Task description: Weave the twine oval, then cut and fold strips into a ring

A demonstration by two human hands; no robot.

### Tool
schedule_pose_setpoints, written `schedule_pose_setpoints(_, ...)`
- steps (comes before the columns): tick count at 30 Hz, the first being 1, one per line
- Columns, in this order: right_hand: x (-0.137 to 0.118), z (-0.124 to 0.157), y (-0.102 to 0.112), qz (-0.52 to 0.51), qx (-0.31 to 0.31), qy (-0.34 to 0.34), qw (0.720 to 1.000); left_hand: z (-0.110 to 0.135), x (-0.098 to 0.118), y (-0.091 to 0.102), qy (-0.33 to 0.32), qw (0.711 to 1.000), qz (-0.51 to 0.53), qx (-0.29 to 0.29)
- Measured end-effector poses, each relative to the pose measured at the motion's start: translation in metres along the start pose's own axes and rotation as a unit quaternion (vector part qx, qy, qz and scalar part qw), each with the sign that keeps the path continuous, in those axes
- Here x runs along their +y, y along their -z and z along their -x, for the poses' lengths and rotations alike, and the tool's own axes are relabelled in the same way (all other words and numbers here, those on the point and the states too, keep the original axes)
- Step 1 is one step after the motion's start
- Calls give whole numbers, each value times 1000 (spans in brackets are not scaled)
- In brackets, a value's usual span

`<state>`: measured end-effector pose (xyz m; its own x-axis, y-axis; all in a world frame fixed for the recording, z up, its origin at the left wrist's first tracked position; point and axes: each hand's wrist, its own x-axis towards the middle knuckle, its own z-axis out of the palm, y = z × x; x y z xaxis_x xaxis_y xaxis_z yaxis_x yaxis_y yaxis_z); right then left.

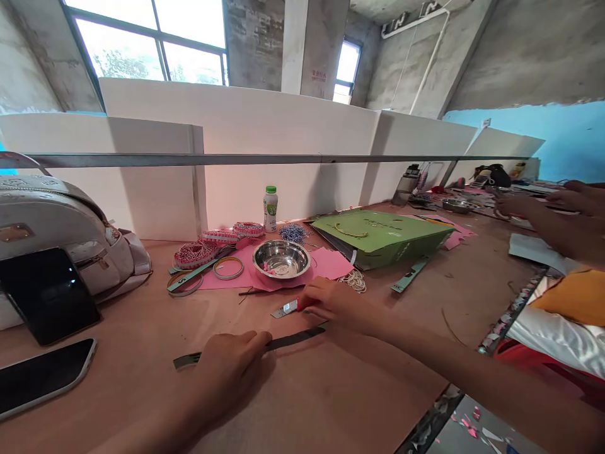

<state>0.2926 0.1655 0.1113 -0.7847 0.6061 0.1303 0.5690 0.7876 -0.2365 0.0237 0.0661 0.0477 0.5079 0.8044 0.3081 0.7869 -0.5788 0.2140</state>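
My left hand (231, 369) lies on a long dark strip (293, 339) on the brown table (331, 403), with its fingers bent down over the strip's middle. My right hand (331, 301) is closed round a red-handled utility knife (286, 309), whose metal blade end points left just above the strip. A steel bowl (281, 257) stands on pink paper (326, 263) right behind the knife hand.
At the left lie two dark phones (45, 296) and a grey handbag (61, 221). Beaded red pieces (196, 253), rings, a small bottle (270, 208) and a green paper bag (378, 236) sit further back. Another person's hands (543, 211) work at the right.
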Motion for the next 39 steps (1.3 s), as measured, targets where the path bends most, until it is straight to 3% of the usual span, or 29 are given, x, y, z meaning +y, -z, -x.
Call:
schedule_pose_setpoints(6, 14, -30, -16, 110, 5, 31, 993, -2, -1, 1, -43, 998, -30, 35)
schedule_pose_setpoints(13, -9, -46, -20, 144, 17, 42, 989, -2, -3, -1, -39, 997, -24, 58)
schedule_pose_setpoints(17, -30, -33, -16, 71, -20, 76, 994, -2, -4, 0, -25, 999, -37, 31)
schedule_pose_setpoints(22, -38, -9, -19, -25, -67, 14, 997, -4, -5, 3, 15, 997, -77, 11)
schedule_pose_setpoints(28, -44, -3, -39, -106, -37, 37, 993, -3, -6, 3, -24, 998, -52, 21)
schedule_pose_setpoints(33, -64, -15, -48, -44, 7, 59, 997, -2, -8, 1, -19, 999, -36, 36)
schedule_pose_setpoints(39, -76, -32, -55, 21, 31, 39, 999, -1, -12, 4, 1, 999, -15, 51)
